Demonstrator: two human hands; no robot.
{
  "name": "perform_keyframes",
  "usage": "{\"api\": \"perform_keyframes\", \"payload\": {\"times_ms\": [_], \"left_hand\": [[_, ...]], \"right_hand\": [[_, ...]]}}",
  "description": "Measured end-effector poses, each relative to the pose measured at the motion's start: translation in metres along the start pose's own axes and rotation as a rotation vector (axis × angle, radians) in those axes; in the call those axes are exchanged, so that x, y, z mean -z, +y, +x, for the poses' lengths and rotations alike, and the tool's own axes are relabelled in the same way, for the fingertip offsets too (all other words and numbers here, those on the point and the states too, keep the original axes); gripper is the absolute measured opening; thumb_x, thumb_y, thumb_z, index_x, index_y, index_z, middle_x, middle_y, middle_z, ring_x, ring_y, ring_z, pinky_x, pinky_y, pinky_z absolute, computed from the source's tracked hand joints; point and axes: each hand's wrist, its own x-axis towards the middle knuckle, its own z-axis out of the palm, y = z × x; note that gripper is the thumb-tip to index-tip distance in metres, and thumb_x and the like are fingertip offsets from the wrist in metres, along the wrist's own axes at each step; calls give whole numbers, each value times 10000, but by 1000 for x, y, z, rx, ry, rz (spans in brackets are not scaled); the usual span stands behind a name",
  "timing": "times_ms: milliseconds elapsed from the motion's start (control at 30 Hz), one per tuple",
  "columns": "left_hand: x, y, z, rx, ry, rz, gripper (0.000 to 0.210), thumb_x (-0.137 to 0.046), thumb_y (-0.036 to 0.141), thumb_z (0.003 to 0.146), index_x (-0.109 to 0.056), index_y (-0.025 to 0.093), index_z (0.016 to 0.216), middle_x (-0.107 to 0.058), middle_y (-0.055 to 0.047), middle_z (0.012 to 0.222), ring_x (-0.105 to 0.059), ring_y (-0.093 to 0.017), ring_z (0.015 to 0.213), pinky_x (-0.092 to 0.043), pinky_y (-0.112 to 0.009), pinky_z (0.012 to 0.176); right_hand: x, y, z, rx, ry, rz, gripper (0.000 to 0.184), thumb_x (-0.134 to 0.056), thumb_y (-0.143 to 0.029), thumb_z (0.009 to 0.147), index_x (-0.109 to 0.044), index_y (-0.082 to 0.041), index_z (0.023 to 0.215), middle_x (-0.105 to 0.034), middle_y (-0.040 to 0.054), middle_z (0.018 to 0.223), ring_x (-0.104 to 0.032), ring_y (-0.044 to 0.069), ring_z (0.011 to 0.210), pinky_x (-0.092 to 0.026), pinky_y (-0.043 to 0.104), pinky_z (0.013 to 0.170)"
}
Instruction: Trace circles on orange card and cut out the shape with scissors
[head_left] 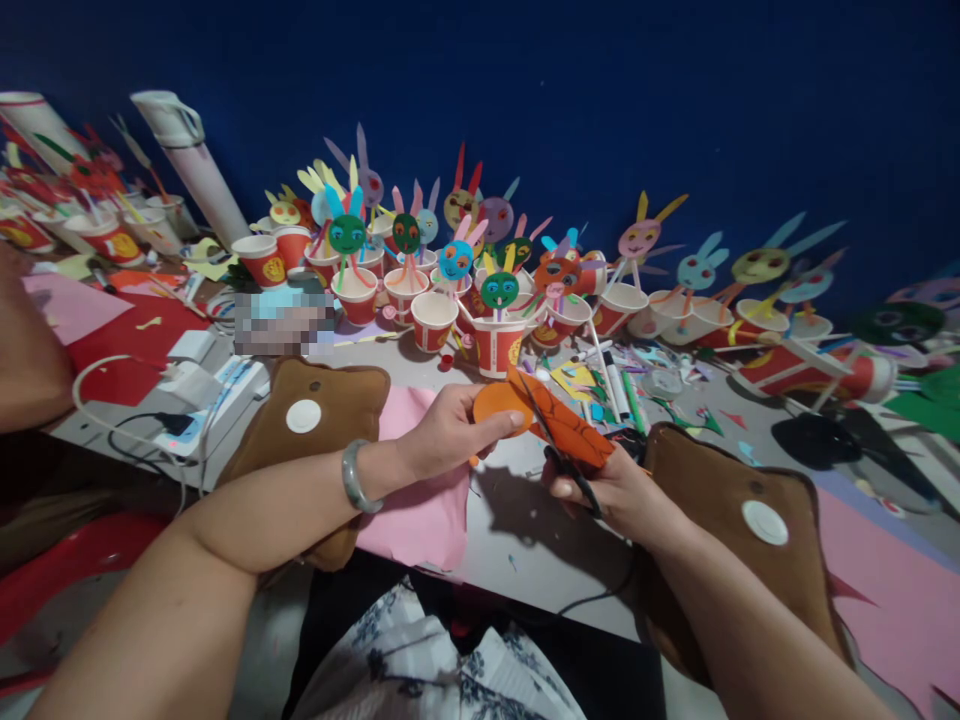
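My left hand [455,436] pinches a round orange paper piece [501,404], with the thumb on top. Black-handled scissors [564,452] are gripped in my right hand [611,497], their blades reaching up past the edge of the orange circle. A larger sheet of orange paper [574,425] with dark drawn curves lies along the blades and over my right fingers. Whether the circle is still joined to that sheet, I cannot tell. Beneath my left forearm is pink paper [412,490] on the white table [536,545].
Behind my hands stand several red-and-white paper cups [433,325] with paper rabbit faces [499,290]. Brown cushions [337,400] flank me. Markers [616,388] and paper scraps lie at right. A power strip [225,405] with cables and another person's arm [30,350] are at left.
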Motion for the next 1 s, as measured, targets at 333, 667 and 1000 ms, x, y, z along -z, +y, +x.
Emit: {"api": "perform_keyframes", "payload": {"times_ms": [333, 667, 1000], "left_hand": [[0, 0, 0, 9, 5, -41, 380, -719, 451, 847, -523, 169, 683, -473, 57, 527, -419, -58, 456, -337, -205, 436], [-1, 5, 1, -7, 28, -27, 376, -727, 443, 809, -515, 172, 658, -469, 53, 547, -419, -54, 461, -333, -199, 423], [-1, 2, 1, 8, 37, -42, 375, -717, 434, 814, -496, 178, 652, -465, 51, 534, -410, -57, 456, -349, -195, 415]], "right_hand": [[0, -2, -1, -6, -11, -11, 546, -776, -685, 714, -612, -166, 671, -541, -12, 522, -469, 110, 472, -341, 259, 457], [1, -2, -1, -9, -19, -30, 561, -755, -709, 719, -596, -174, 662, -531, -6, 535, -469, 119, 484, -349, 262, 449], [-2, -2, -2, 2, -9, 14, 556, -769, -694, 716, -591, -168, 674, -530, -9, 557, -460, 103, 477, -351, 245, 440]]}}
